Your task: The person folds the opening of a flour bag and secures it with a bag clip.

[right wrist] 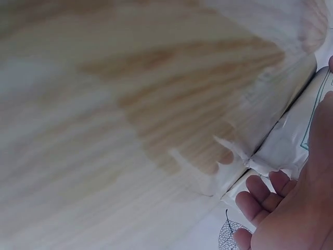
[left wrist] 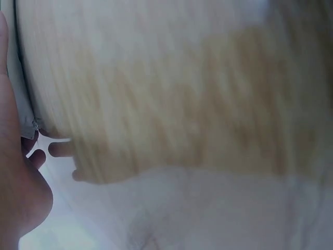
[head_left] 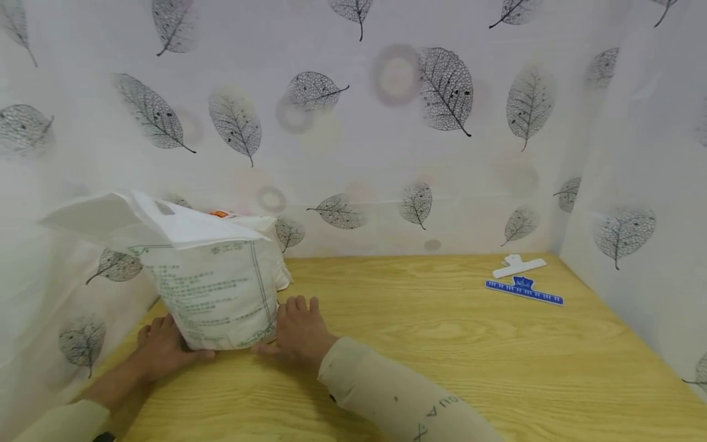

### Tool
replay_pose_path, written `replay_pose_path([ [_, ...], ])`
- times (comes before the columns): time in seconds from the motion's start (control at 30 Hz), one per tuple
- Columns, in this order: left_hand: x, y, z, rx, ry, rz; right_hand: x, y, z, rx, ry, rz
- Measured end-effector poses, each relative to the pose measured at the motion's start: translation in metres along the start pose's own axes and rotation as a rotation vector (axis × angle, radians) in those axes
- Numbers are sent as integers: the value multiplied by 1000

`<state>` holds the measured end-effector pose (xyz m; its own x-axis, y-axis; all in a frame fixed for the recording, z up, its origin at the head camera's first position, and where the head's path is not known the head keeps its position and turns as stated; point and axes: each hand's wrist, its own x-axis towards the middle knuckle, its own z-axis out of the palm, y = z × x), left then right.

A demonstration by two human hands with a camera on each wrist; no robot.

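The head view looks forward and down over the yellow wood-grain worktop (head_left: 420,350), set back enough to take in the left grip (head_left: 162,350), the right grip (head_left: 301,328) and the white backdrop printed with dark leaf skeletons (head_left: 359,159) beyond. The 2 wrist views are much nearer, low over the worktop and turned over: the backdrop shows at the bottom, the worktop above. Each crops its own grip, at the left edge or lower right. Head and right wrist views share the white bag with green print (head_left: 215,294), cropped in the latter.
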<state>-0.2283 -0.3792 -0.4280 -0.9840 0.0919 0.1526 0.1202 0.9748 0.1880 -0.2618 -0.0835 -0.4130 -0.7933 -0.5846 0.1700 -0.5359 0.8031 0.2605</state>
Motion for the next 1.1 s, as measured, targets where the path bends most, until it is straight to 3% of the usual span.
replay_pose_path([
  [0.43,2,11,0,14,-10,10,-6,7,-8,23,-36,14],
  [0.77,2,18,1,14,9,34,-7,13,0,-23,29,9],
  [1.1,8,28,4,9,16,43,-10,25,0,-11,-6,4],
])
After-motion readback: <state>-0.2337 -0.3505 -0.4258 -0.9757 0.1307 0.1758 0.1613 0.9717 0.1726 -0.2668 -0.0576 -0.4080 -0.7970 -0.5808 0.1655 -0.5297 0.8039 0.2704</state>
